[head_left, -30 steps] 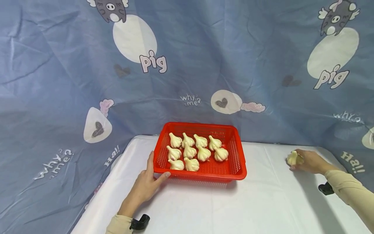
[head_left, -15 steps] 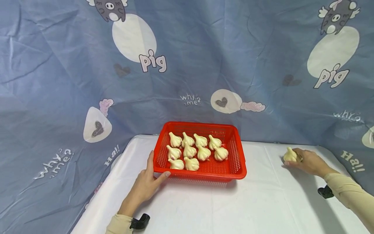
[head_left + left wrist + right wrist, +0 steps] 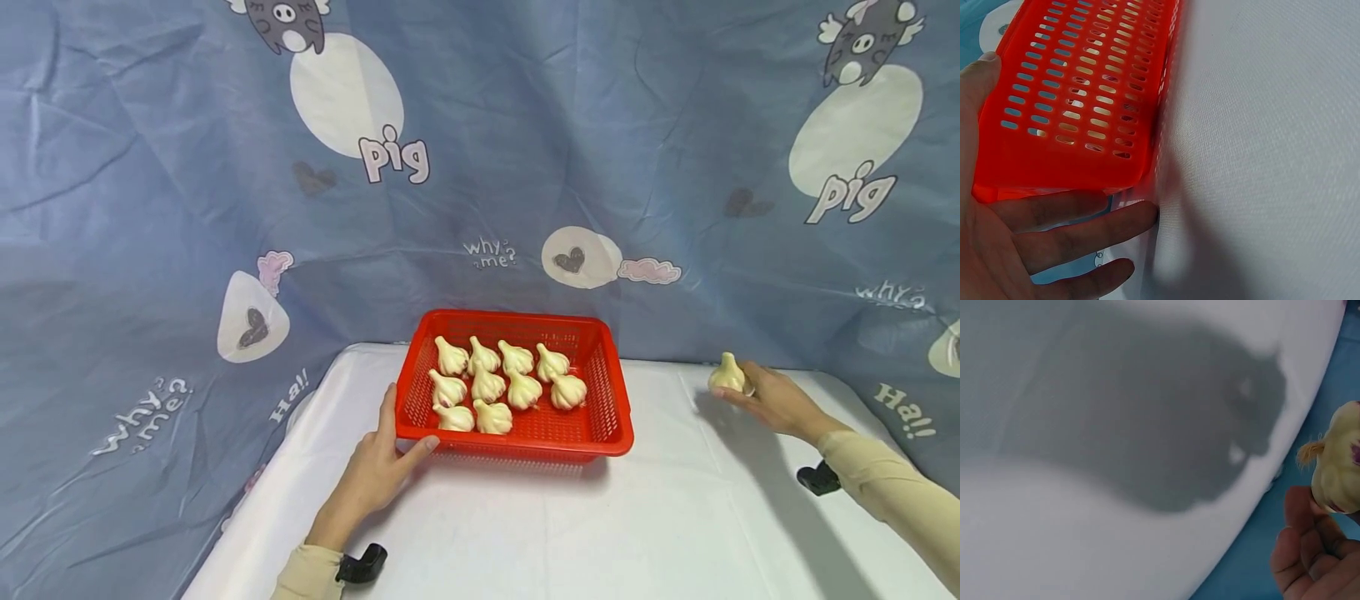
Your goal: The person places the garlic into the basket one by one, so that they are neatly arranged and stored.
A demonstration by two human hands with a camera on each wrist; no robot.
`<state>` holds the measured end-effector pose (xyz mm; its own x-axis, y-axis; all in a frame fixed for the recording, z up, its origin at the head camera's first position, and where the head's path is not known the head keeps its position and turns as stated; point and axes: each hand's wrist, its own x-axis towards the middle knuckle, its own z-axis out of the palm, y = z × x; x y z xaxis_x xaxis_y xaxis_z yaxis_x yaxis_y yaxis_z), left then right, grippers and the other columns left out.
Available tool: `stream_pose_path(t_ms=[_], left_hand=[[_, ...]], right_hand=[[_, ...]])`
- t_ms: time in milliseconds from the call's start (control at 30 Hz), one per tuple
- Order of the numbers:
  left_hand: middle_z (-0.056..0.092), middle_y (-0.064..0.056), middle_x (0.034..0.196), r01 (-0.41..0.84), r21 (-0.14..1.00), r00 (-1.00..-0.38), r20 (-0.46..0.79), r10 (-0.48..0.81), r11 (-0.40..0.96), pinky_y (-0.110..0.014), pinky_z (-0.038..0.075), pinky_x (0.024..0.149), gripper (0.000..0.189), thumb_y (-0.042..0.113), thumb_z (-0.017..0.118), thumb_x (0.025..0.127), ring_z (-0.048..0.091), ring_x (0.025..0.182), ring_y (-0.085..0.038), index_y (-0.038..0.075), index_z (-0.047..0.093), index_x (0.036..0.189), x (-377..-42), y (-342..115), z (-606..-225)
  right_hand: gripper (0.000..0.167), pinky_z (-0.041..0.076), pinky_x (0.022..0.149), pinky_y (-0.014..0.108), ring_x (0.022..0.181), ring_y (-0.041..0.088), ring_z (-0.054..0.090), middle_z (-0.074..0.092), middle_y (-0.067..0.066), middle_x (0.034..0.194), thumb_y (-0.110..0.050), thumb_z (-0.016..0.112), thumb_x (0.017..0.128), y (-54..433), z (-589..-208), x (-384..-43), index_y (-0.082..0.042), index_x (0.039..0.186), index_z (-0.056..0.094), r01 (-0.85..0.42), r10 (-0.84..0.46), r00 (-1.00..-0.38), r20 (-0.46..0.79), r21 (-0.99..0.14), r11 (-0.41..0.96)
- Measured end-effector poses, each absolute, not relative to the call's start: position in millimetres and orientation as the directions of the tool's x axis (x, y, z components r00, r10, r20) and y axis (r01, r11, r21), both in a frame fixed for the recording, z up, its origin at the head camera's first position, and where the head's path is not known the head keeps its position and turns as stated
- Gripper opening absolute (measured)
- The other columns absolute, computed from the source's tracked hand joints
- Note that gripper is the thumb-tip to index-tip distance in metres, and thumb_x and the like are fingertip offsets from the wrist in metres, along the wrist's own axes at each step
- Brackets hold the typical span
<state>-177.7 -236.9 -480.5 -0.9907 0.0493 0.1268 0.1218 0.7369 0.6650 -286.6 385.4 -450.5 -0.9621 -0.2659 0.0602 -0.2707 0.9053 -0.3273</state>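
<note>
A red plastic basket [image 3: 517, 444] with slotted walls stands on the white-covered table, holding several garlic bulbs [image 3: 523, 390] with stems up. At its near left corner, my left hand [image 3: 372, 473] rests with the thumb along the front and the index finger along the left side. In the left wrist view its other fingers [image 3: 1079, 240] reach out straight beside the basket wall [image 3: 1066, 150]. Over at the far right, my right hand [image 3: 778, 403] grips a single garlic bulb [image 3: 726, 377] above the table, stem up. The right wrist view shows its rooty underside and purple patches.
The white tablecloth [image 3: 555, 533] covers the table. A blue printed cloth [image 3: 465, 208] hangs close behind the table and the basket's back rim, and also along the left side. Black wrist mounts [image 3: 362, 565] sit on both sleeves.
My right hand has carried the garlic bulb up and to the left, turning its stem upright. The left hand and the basket have stayed in place.
</note>
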Motion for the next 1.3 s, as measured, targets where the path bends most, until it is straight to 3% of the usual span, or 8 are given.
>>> stream_pose_path(t_ms=[133, 400, 633, 733, 967, 1133, 1300], left_hand=[[0.073, -0.007, 0.083, 0.119, 0.668, -0.991, 0.124, 0.048, 0.735, -0.053, 0.056, 0.089, 0.112, 0.06, 0.073, 0.095, 0.067, 0.078, -0.015, 0.013, 0.006, 0.171, -177, -237, -480], [0.074, -0.009, 0.086, 0.119, 0.667, -0.991, 0.124, 0.049, 0.735, -0.053, 0.055, 0.092, 0.112, 0.06, 0.073, 0.095, 0.07, 0.083, -0.018, 0.013, 0.006, 0.171, -176, -235, -480], [0.073, -0.008, 0.084, 0.12, 0.663, -0.991, 0.124, 0.049, 0.739, -0.053, 0.055, 0.091, 0.112, 0.06, 0.073, 0.095, 0.069, 0.082, -0.019, 0.011, 0.007, 0.171, -176, -235, -480], [0.071, -0.006, 0.08, 0.123, 0.662, -0.99, 0.129, 0.05, 0.739, -0.053, 0.055, 0.091, 0.112, 0.06, 0.073, 0.095, 0.068, 0.08, -0.019, 0.011, 0.007, 0.171, -177, -236, -480], [0.075, -0.016, 0.093, 0.129, 0.658, -0.989, 0.139, 0.049, 0.742, -0.058, 0.055, 0.097, 0.112, 0.061, 0.072, 0.095, 0.074, 0.093, -0.03, 0.013, 0.006, 0.171, -178, -237, -480], [0.075, -0.013, 0.089, 0.121, 0.659, -0.991, 0.129, 0.046, 0.742, -0.057, 0.055, 0.094, 0.112, 0.062, 0.072, 0.095, 0.073, 0.088, -0.026, 0.013, 0.005, 0.171, -178, -236, -481], [0.076, -0.015, 0.093, 0.117, 0.658, -0.991, 0.124, 0.047, 0.744, -0.057, 0.055, 0.095, 0.112, 0.061, 0.072, 0.095, 0.074, 0.091, -0.027, 0.012, 0.006, 0.171, -178, -236, -480]], right_hand=[[0.07, 0.049, 0.066, 0.037, 0.081, 0.024, 0.065, 0.069, 0.022, 0.101, -0.039, 0.07, 0.102, 374, -442, -288, 0.017, 0.139, 0.048, -0.29, -0.283, -0.956, 0.072, -0.35, 0.891], [0.076, 0.048, 0.066, 0.035, 0.08, 0.022, 0.065, 0.069, 0.016, 0.095, -0.045, 0.07, 0.101, 349, -425, -292, 0.015, 0.142, 0.048, -0.267, -0.261, -0.963, 0.066, -0.356, 0.895], [0.064, 0.043, 0.066, 0.034, 0.078, 0.021, 0.06, 0.065, 0.007, 0.087, -0.05, 0.07, 0.101, 323, -403, -296, 0.006, 0.127, 0.057, -0.268, -0.262, -0.963, 0.065, -0.35, 0.897], [0.063, 0.046, 0.069, 0.034, 0.084, 0.023, 0.064, 0.069, 0.007, 0.091, -0.049, 0.071, 0.1, 310, -392, -297, 0.004, 0.13, 0.058, -0.285, -0.279, -0.958, 0.07, -0.365, 0.886], [0.046, 0.049, 0.075, 0.036, 0.092, 0.025, 0.069, 0.074, 0.007, 0.097, -0.049, 0.071, 0.1, 279, -370, -297, -0.007, 0.116, 0.062, -0.3, -0.302, -0.951, 0.068, -0.44, 0.846], [0.048, 0.052, 0.084, 0.039, 0.107, 0.029, 0.073, 0.078, 0.008, 0.11, -0.053, 0.069, 0.1, 256, -358, -295, -0.009, 0.118, 0.064, -0.283, -0.315, -0.949, 0.023, -0.503, 0.817], [0.047, 0.053, 0.085, 0.038, 0.104, 0.024, 0.074, 0.078, 0.006, 0.107, -0.049, 0.075, 0.097, 236, -354, -295, -0.009, 0.12, 0.065, -0.312, -0.371, -0.928, 0.003, -0.548, 0.776]])
